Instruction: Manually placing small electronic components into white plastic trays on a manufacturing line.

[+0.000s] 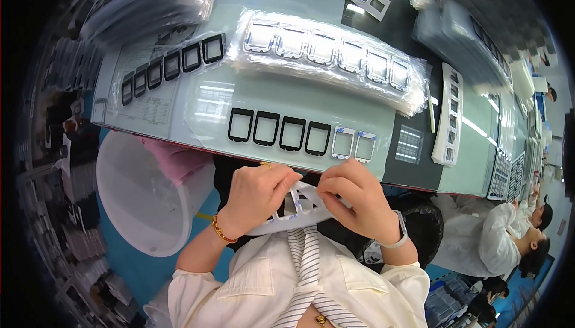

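Over my lap, in front of the table edge, both hands hold a white die-cut strip with rectangular window cut-outs and small blue marks. My left hand grips its left part, thumb and fingers pinched together. At the strip's right part, my right hand has its fingers curled and pinching. My fingers cover some of the strip. Just beyond my hands, a row of black rectangular frames lies on the glass tabletop. At that row's right end are two white frames with blue marks.
A clear plastic tray holding several shiny frames lies beyond the row. More black frames lie at left. A white strip rests at right. A large white bin stands left below the table; a black-bagged bin is at right. Co-workers sit farther right.
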A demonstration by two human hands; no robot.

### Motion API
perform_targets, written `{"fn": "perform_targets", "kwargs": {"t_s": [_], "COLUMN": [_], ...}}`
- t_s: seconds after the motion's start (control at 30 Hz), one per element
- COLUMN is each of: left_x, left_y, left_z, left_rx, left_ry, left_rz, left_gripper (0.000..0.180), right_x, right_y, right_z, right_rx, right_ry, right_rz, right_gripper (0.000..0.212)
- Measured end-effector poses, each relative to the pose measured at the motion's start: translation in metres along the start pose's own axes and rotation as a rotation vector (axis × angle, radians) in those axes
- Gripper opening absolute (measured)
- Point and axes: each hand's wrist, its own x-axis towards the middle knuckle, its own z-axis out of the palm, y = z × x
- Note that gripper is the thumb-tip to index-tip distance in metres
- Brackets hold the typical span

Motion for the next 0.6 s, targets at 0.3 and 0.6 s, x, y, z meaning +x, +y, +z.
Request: {"fn": "perform_targets", "kwargs": {"t_s": [0.3,0.6], "left_x": [0.004,0.013], "left_y": [-0.007,-0.012], "left_z": [0.004,0.012], "left_rx": [0.118,0.341], "left_ry": [0.137,0.205], "left_rz": [0.117,0.237], "left_gripper": [0.008,0.016], "right_x": [0.023,0.030], "right_y": [0.038,0.055], "right_z": [0.003,0.014], "right_rx": [0.179,0.114], "right_ry": [0.326,0.334], "right_rz": [0.295,0.311], "right_gripper": [0.005,0.005]}}
